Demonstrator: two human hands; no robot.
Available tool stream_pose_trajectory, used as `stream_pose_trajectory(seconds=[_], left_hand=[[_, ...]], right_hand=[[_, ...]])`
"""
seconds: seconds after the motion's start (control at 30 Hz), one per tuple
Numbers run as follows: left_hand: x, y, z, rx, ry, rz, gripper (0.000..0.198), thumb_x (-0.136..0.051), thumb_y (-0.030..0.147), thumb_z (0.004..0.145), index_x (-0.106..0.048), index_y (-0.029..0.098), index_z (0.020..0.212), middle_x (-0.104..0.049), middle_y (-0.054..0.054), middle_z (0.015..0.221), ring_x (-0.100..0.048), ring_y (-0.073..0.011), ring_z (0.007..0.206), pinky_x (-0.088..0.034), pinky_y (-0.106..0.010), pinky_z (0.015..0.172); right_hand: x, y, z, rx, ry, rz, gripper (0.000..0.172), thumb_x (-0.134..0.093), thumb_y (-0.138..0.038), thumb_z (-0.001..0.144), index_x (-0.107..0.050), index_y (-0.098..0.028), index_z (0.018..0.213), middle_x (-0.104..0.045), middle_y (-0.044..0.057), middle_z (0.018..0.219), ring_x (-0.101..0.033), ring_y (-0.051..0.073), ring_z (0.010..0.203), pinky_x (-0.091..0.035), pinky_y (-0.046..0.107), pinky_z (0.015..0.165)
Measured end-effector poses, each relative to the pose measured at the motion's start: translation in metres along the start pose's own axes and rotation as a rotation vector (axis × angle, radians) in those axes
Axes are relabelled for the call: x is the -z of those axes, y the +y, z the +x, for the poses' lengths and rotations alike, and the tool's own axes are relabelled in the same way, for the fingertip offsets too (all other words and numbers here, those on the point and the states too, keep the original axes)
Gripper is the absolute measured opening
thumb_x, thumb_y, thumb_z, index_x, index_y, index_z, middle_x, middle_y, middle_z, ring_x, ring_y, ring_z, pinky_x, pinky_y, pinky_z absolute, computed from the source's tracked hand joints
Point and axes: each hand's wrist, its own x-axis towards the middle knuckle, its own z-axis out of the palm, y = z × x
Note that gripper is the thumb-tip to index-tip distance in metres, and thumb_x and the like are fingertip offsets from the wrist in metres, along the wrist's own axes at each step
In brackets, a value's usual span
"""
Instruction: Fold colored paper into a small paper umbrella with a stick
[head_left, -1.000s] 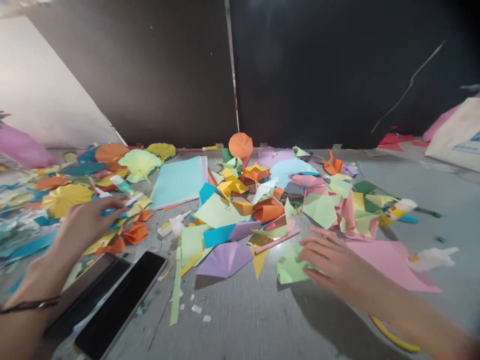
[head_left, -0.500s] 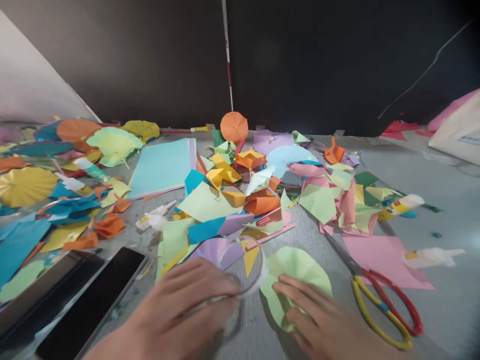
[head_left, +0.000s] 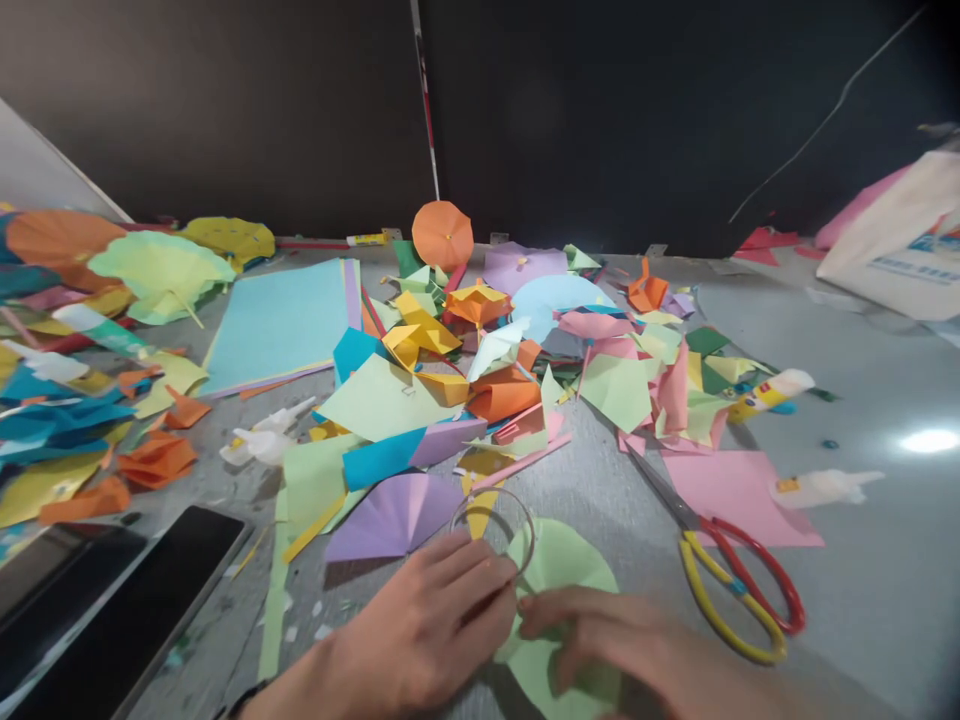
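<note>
My left hand (head_left: 457, 610) is closed on a thin ring-shaped roll of tape (head_left: 531, 530), which stands up from its fingertips. Under both hands lies a round pleated light-green paper (head_left: 574, 560), partly covered by them. Over its lower part is my right hand (head_left: 600, 630), slightly blurred, fingers bent and apart; its foremost fingertip is close to the left fingers. Whether a strip of tape runs between the hands I cannot tell. Just beyond the left hand lies a purple pleated paper fan (head_left: 401, 515), near a small yellow paper triangle (head_left: 480, 515).
Scissors (head_left: 731, 580) with red and yellow handles lie to the right, by pink paper (head_left: 739, 490) and a glue bottle (head_left: 825, 488). Folded paper pieces (head_left: 390, 395) pile up ahead. At left are a black phone (head_left: 142, 620) and blue sheets (head_left: 277, 320). A dark wall (head_left: 600, 120) stands behind.
My left hand has brought the tape roll over to the edge of the green paper. My right hand has bent its fingers and come nearer the left. The view has shifted slightly right.
</note>
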Motion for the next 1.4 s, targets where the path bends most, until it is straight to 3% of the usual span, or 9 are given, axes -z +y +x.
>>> stream_pose_trajectory(seconds=[0.13, 0.23, 0.33, 0.43, 0.53, 0.6, 0.77, 0.93, 1.4], left_hand=[[-0.016, -0.001, -0.003, -0.024, -0.075, -0.001, 0.035, -0.038, 0.009, 0.109, -0.06, 0.015, 0.082, -0.06, -0.004, 0.081, -0.051, -0.0171, 0.072, -0.041, -0.033, 0.063], [-0.022, -0.001, -0.006, -0.046, -0.084, 0.019, 0.033, -0.041, 0.008, 0.107, -0.058, 0.014, 0.079, -0.057, -0.003, 0.079, -0.049, -0.0175, 0.071, -0.038, -0.034, 0.062], [-0.023, -0.002, -0.009, -0.051, -0.114, 0.016, 0.029, -0.045, 0.008, 0.105, -0.058, 0.014, 0.08, -0.058, -0.004, 0.081, -0.051, -0.0181, 0.074, -0.039, -0.034, 0.065], [-0.023, -0.004, -0.01, -0.06, -0.129, -0.002, 0.025, -0.048, 0.007, 0.103, -0.059, 0.014, 0.082, -0.059, -0.004, 0.082, -0.052, -0.0187, 0.074, -0.042, -0.033, 0.066], [-0.021, -0.003, -0.01, -0.07, -0.115, -0.011, 0.022, -0.05, 0.009, 0.103, -0.06, 0.015, 0.085, -0.062, -0.006, 0.085, -0.055, -0.0185, 0.076, -0.047, -0.031, 0.071], [-0.02, -0.003, -0.01, -0.058, -0.096, -0.035, 0.021, -0.05, 0.009, 0.104, -0.061, 0.016, 0.087, -0.064, -0.007, 0.088, -0.058, -0.0176, 0.078, -0.051, -0.029, 0.074], [-0.014, -0.001, -0.007, 0.002, -0.023, -0.082, 0.027, -0.043, 0.009, 0.107, -0.064, 0.016, 0.093, -0.07, -0.008, 0.091, -0.065, -0.0168, 0.081, -0.058, -0.029, 0.079], [-0.009, -0.004, -0.004, -0.031, 0.014, -0.059, 0.029, -0.041, 0.008, 0.106, -0.066, 0.015, 0.094, -0.072, -0.01, 0.091, -0.068, -0.0174, 0.082, -0.06, -0.03, 0.079], [-0.005, -0.009, -0.006, 0.048, 0.055, -0.157, 0.027, -0.038, 0.011, 0.11, -0.065, 0.012, 0.108, -0.076, -0.009, 0.098, -0.07, -0.0168, 0.083, -0.057, -0.031, 0.083]], right_hand=[[0.016, 0.014, 0.014, -0.155, -0.023, 0.273, 0.008, -0.078, -0.028, 0.09, -0.074, -0.023, 0.095, -0.078, 0.006, 0.113, -0.073, 0.023, 0.112, -0.055, 0.039, 0.104], [0.028, 0.024, 0.024, -0.181, -0.182, 0.551, 0.02, -0.086, -0.025, 0.079, -0.071, -0.02, 0.091, -0.077, 0.005, 0.104, -0.074, 0.022, 0.102, -0.058, 0.036, 0.095], [0.029, 0.031, 0.03, -0.258, -0.244, 0.54, 0.024, -0.09, -0.025, 0.074, -0.071, -0.019, 0.087, -0.078, 0.005, 0.1, -0.074, 0.021, 0.098, -0.058, 0.031, 0.089], [0.012, 0.037, 0.033, -0.36, -0.058, 0.454, 0.019, -0.083, -0.028, 0.084, -0.067, -0.02, 0.092, -0.074, 0.001, 0.089, -0.073, 0.016, 0.081, -0.056, 0.025, 0.072], [-0.01, 0.043, 0.036, -0.41, 0.138, 0.492, 0.026, -0.073, -0.034, 0.094, -0.061, -0.023, 0.114, -0.07, -0.001, 0.093, -0.07, 0.012, 0.061, -0.052, 0.021, 0.053], [-0.019, 0.044, 0.037, -0.362, 0.192, 0.431, 0.027, -0.07, -0.037, 0.097, -0.061, -0.025, 0.12, -0.071, -0.001, 0.096, -0.068, 0.011, 0.06, -0.05, 0.02, 0.051], [-0.023, 0.042, 0.036, -0.098, 0.351, 0.152, 0.009, -0.064, -0.028, 0.102, -0.068, -0.022, 0.096, -0.069, -0.001, 0.085, -0.065, 0.012, 0.072, -0.05, 0.021, 0.063], [-0.024, 0.039, 0.035, 0.164, 0.454, 0.112, 0.009, -0.061, -0.014, 0.103, -0.067, -0.02, 0.101, -0.072, 0.002, 0.091, -0.067, 0.012, 0.083, -0.053, 0.021, 0.075], [-0.03, 0.045, 0.032, 0.29, 0.518, 0.024, 0.023, -0.064, -0.005, 0.099, -0.065, -0.02, 0.116, -0.073, 0.006, 0.102, -0.07, 0.015, 0.094, -0.059, 0.023, 0.084]])
